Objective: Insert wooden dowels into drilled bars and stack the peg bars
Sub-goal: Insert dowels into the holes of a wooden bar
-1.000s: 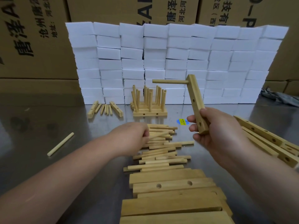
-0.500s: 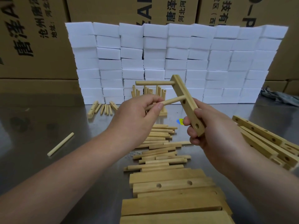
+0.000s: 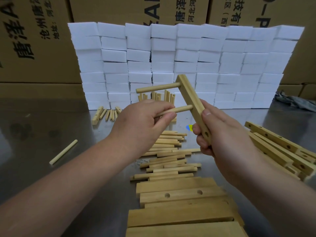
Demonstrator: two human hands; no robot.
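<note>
My right hand (image 3: 217, 132) grips the lower end of a drilled wooden bar (image 3: 192, 102), held up and tilted. One dowel (image 3: 158, 87) sits in the bar's top hole and points left. My left hand (image 3: 142, 122) pinches a second dowel (image 3: 179, 109) whose tip is in the bar's middle hole. An empty hole shows near the bar's bottom end, by my right fingers. Loose dowels (image 3: 168, 154) lie in a heap on the metal table (image 3: 42, 134) below my hands. The stack of finished peg bars (image 3: 156, 96) stands behind my left hand, mostly hidden.
Drilled bars lie in a pile at the right (image 3: 280, 149) and in a near pile (image 3: 181, 202). A single dowel (image 3: 63, 152) lies at the left. A few bars and dowels (image 3: 106, 113) rest by a wall of white foam blocks (image 3: 184, 62). Cardboard boxes stand behind.
My left hand rose from the dowel heap with a dowel and brought its tip into the bar's middle hole. My right hand tilted the bar a little and shifted left.
</note>
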